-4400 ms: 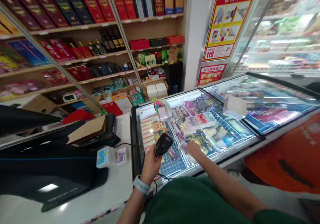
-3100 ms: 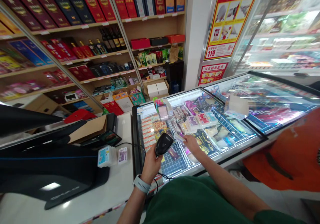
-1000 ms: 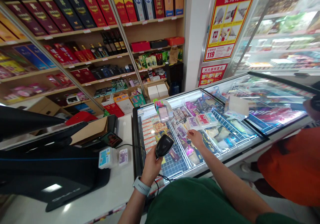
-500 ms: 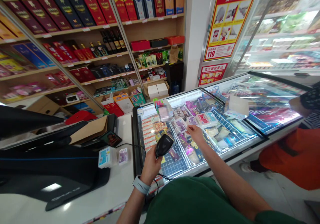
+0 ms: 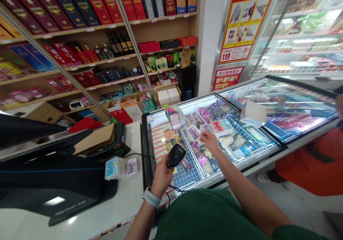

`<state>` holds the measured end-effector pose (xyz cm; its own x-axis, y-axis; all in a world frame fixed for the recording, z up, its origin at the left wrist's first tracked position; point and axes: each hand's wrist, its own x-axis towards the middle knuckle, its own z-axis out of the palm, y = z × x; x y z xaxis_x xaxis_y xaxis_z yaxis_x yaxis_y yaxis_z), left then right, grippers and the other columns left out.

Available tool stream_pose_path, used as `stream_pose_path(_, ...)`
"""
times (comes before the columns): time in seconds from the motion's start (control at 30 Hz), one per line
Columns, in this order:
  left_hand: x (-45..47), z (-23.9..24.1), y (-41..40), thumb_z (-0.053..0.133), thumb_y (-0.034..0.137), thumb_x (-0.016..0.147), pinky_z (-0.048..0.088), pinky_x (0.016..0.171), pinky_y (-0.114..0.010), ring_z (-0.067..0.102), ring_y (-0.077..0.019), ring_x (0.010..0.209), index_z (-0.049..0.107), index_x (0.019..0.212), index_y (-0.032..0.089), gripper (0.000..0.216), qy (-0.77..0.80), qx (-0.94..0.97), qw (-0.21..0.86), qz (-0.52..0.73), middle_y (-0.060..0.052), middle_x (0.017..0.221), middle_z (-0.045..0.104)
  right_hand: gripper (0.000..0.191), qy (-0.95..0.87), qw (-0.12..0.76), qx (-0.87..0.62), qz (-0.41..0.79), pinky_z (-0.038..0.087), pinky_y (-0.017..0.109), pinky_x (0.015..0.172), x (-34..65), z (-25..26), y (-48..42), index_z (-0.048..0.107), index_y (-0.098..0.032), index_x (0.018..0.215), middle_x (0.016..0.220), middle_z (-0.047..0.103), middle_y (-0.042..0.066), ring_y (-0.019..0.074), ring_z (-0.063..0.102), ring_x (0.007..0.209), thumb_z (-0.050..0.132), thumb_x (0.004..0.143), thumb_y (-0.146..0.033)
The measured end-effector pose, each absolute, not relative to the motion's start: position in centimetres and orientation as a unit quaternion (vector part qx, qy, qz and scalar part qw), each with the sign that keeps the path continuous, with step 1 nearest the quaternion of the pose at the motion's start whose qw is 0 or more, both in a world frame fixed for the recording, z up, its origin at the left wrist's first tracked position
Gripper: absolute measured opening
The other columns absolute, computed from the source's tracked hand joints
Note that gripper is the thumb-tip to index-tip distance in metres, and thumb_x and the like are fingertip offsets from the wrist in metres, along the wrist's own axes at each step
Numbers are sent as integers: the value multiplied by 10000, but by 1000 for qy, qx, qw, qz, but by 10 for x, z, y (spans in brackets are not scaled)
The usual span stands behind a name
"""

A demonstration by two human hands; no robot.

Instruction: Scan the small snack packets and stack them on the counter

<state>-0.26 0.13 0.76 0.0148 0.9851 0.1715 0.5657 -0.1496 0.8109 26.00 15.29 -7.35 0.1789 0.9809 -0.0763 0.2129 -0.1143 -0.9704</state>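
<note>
My left hand (image 5: 161, 175) is clamped around one black barcode scanner (image 5: 175, 155), head tilted up and away from me, above the near corner of the chest freezer (image 5: 144, 150). One pale watch (image 5: 151, 198) sits on that wrist, and one dark cable (image 5: 139, 156) runs from the scanner's side across to the desk (image 5: 125, 200).

My right hand (image 5: 212, 143) reaches into the open freezer, fingers drawn together at the edge of one pink-and-white packet (image 5: 193, 131) that stands tilted above the heap of frozen goods. I cannot tell whether the fingers grip it or only touch it. The packet sits just inside the white wire basket (image 5: 187, 150), near its left wall. The packets below it are too many and too jumbled to count.

On the desk to my left I count two small placards (image 5: 114, 168), side by side and nearly touching, in front of one black till screen (image 5: 40, 183).

Further along the freezer, one white carton (image 5: 253, 113) rests on the closed glass lid (image 5: 294, 108). Beyond the far end of the freezer, two white boxes (image 5: 168, 96) stand together low by the shelves (image 5: 88, 29). Two red posters (image 5: 242, 22) hang on the pillar, one above the other. One person in orange (image 5: 313, 165) stands at the right of the freezer.
</note>
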Motion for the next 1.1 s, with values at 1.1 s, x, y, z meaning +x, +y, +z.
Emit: stream_pose_path(1.1, 2, 10, 5, 523, 44, 756, 491, 1068, -465, 643, -253, 1187, 598, 1282, 178, 548, 588, 670, 268, 366, -97, 1230, 705, 265, -521, 456, -615, 379, 601, 334, 714, 263, -56, 148, 678, -196, 951, 847, 746, 52, 209, 740, 694, 587, 815, -403)
